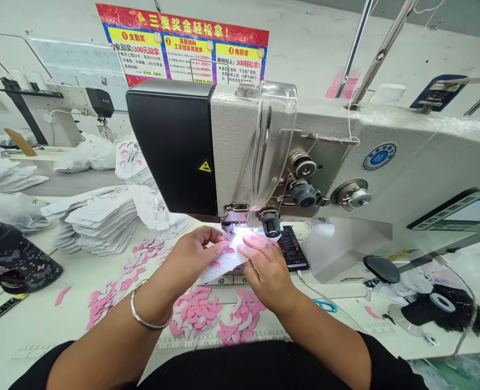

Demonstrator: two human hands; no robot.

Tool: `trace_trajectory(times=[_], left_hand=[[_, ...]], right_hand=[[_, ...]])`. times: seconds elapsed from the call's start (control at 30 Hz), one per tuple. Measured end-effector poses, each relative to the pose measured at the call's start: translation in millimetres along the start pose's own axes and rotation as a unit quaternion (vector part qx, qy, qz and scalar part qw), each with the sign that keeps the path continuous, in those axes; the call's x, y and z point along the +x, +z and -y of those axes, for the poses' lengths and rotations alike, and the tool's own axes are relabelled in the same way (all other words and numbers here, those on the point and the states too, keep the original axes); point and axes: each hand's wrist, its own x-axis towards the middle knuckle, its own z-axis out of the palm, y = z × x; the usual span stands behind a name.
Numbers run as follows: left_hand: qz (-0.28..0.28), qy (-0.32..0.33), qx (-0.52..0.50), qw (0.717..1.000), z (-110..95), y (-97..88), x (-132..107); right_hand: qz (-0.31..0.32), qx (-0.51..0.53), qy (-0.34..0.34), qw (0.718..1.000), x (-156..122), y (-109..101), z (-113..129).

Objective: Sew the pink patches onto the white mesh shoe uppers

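White, textured fabric piece (223,266) is under the lit head of the sewing machine (235,135), and both hands are holding it. Thumb and forefinger of the left hand (201,252) come together at its left side; what exactly they pinch, I cannot tell. Fingers of the right hand (266,265) are close together and grip its right side. Loose pink pieces (195,311) lie on the worktop (73,330) near the forearms. Beyond the left arm stands a stack of white pieces (105,222), and the phone (292,249) lies just beside the right hand.
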Motion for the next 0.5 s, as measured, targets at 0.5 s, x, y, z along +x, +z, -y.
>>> trace_trajectory(times=[0.5], left_hand=[[-0.002, -0.020, 0.074, 0.997, -4.5, 3.8, 4.3]], right_hand=[[0.010, 0.000, -0.021, 1.000, -4.2, -0.7, -3.1]])
